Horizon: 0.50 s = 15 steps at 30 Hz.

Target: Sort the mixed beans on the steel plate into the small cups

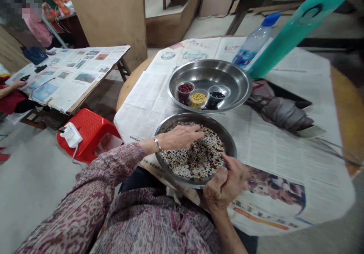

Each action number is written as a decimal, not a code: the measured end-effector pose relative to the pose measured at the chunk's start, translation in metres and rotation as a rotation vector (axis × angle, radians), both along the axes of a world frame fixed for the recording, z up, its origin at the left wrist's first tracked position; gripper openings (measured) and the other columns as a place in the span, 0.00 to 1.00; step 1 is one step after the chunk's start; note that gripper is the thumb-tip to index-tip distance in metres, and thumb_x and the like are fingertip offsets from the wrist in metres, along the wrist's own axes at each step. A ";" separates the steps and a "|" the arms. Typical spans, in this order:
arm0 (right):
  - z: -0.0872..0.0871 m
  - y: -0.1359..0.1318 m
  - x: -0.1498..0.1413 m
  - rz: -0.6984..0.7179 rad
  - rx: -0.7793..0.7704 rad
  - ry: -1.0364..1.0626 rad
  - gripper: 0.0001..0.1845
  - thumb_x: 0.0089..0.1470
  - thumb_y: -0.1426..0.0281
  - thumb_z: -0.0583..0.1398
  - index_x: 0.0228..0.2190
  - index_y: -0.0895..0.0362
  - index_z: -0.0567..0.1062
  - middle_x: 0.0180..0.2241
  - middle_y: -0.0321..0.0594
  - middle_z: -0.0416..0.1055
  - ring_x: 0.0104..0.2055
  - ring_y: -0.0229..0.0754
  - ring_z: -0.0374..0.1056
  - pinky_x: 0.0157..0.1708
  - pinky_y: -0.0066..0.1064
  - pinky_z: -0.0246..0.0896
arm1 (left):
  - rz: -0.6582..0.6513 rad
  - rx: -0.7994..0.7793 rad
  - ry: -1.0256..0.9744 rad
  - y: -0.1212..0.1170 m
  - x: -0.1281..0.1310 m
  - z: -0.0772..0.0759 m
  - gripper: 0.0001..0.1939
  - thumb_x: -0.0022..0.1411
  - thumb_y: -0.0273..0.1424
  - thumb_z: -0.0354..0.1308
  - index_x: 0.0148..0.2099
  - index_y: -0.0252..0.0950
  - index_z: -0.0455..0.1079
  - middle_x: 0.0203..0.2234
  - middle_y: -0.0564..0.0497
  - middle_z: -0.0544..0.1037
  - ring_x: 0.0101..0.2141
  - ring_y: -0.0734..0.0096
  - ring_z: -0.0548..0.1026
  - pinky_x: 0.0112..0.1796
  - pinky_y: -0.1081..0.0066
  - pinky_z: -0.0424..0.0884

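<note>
A round metal basin [231, 140] lies in front of me, filled with mixed beans and grains [193, 163] in white, yellow, red and black. My left hand [182, 136], with a silver bangle at the wrist, is over the far left part of the mix. Its fingers are close together and bent, tips at the grains; what they hold is hidden. At the basin's right rim is my right hand [226, 180], closed on the edge, its forefinger reaching inside. Behind stands a larger metal basin [236, 77] with cups of red beans [185, 88], yellow grains [198, 98] and black beans [216, 95].
Newspaper [273, 140] covers the round table. Right of the large basin are a plastic bottle [250, 45], a long green object [295, 34] and a grey cloth-like bundle [281, 110]. A red stool [88, 129] bears a white power strip [71, 134]. People sit near another table [85, 66].
</note>
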State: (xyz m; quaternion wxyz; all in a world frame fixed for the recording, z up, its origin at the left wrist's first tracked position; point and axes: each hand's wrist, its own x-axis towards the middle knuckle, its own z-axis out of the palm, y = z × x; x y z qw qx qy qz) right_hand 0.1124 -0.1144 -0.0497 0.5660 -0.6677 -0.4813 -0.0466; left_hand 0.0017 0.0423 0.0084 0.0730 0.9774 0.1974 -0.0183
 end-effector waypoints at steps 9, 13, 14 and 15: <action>-0.002 0.000 0.001 0.035 -0.022 -0.011 0.19 0.63 0.68 0.50 0.49 0.61 0.73 0.45 0.53 0.71 0.51 0.50 0.65 0.51 0.49 0.60 | -0.004 -0.256 -0.078 -0.039 -0.061 0.002 0.14 0.67 0.38 0.57 0.53 0.40 0.67 0.50 0.47 0.69 0.49 0.66 0.69 0.49 0.69 0.69; -0.006 -0.001 0.003 0.056 -0.028 -0.033 0.18 0.62 0.69 0.51 0.50 0.61 0.73 0.45 0.53 0.72 0.51 0.50 0.66 0.51 0.49 0.60 | -0.112 -0.261 -0.037 -0.053 -0.038 -0.002 0.12 0.69 0.30 0.52 0.54 0.40 0.67 0.49 0.46 0.69 0.48 0.65 0.71 0.43 0.69 0.72; -0.006 -0.001 0.003 0.054 -0.029 -0.034 0.18 0.62 0.69 0.51 0.50 0.60 0.73 0.45 0.53 0.72 0.51 0.50 0.66 0.51 0.49 0.61 | -0.113 -0.230 -0.034 -0.052 -0.030 -0.002 0.12 0.70 0.28 0.50 0.54 0.40 0.67 0.49 0.45 0.69 0.48 0.65 0.71 0.41 0.69 0.72; -0.006 -0.001 0.003 0.051 -0.032 -0.033 0.18 0.62 0.69 0.52 0.50 0.60 0.73 0.45 0.53 0.72 0.51 0.50 0.66 0.51 0.49 0.61 | -0.097 -0.187 -0.033 -0.050 -0.023 -0.002 0.13 0.70 0.26 0.47 0.54 0.39 0.67 0.49 0.45 0.69 0.47 0.64 0.70 0.39 0.69 0.72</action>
